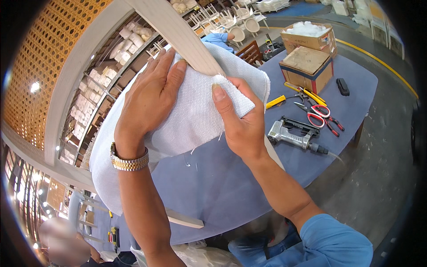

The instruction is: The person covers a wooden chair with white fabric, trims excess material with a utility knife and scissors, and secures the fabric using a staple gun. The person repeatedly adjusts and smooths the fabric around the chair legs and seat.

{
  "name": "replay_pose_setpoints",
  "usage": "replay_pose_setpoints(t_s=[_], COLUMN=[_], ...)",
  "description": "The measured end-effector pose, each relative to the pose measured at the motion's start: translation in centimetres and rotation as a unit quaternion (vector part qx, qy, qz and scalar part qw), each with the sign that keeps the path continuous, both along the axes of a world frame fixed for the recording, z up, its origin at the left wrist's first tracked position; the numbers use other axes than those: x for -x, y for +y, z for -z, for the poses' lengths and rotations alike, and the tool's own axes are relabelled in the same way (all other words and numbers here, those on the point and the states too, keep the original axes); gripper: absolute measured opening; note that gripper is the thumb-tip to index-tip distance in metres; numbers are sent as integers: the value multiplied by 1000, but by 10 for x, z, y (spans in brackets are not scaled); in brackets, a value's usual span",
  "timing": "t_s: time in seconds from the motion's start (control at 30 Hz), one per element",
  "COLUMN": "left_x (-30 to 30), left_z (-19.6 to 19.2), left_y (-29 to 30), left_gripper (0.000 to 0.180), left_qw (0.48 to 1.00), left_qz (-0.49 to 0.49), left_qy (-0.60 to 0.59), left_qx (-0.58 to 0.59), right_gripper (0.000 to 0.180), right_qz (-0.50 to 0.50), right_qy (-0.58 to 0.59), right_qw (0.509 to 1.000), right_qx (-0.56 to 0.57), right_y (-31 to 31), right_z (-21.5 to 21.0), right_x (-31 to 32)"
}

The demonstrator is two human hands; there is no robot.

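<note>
A chair with a pale wooden frame and a cane panel stands tilted on the blue-grey table. Light grey woven fabric covers its seat, with loose threads at the lower edge. My left hand, a metal watch on its wrist, lies flat on the fabric with fingers stretched out beside the wooden post. Close to the foot of that post, my right hand pinches a folded flap of the fabric between thumb and fingers. The fingers behind the flap are partly hidden.
On the table's right lie a staple gun with a hose, red-handled scissors, a yellow utility knife and a small black block. Cardboard boxes stand behind them. One person is beyond the table, another at lower left.
</note>
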State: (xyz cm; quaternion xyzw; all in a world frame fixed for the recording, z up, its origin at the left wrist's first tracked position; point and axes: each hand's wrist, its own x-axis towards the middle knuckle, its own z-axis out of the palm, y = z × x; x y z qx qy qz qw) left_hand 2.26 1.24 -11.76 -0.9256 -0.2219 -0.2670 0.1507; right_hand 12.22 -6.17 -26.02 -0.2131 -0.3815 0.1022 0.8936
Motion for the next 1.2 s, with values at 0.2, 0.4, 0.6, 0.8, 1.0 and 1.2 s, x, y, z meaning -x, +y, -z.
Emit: replay_pose_setpoints(t_s=[0.2, 0.4, 0.6, 0.8, 1.0, 1.2], left_x=[2, 4, -1, -1, -3, -7], left_z=[-2, -7, -8, -9, -12, -12], left_y=[-5, -12, -5, -8, -15, -17], left_gripper=[66, 79, 89, 91, 88, 78], left_qw=[1000, 996, 994, 993, 989, 990], left_qz=[12, 44, 88, 79, 90, 93], left_qy=[12, 76, 71, 71, 68, 66], left_qx=[-7, -27, 1, 52, 97, 81], right_gripper=[22, 27, 31, 32, 32, 27], right_qz=[-225, -232, 142, -144, -429, -305], right_qy=[168, 121, -93, 55, 261, 169], right_qw=[956, 965, 985, 987, 860, 937], right_qx=[-81, -29, 39, 50, -95, -8], right_y=[11, 0, -3, -15, -11, -10], right_z=[8, 11, 13, 10, 9, 7], right_x=[16, 15, 8, 11, 25, 18])
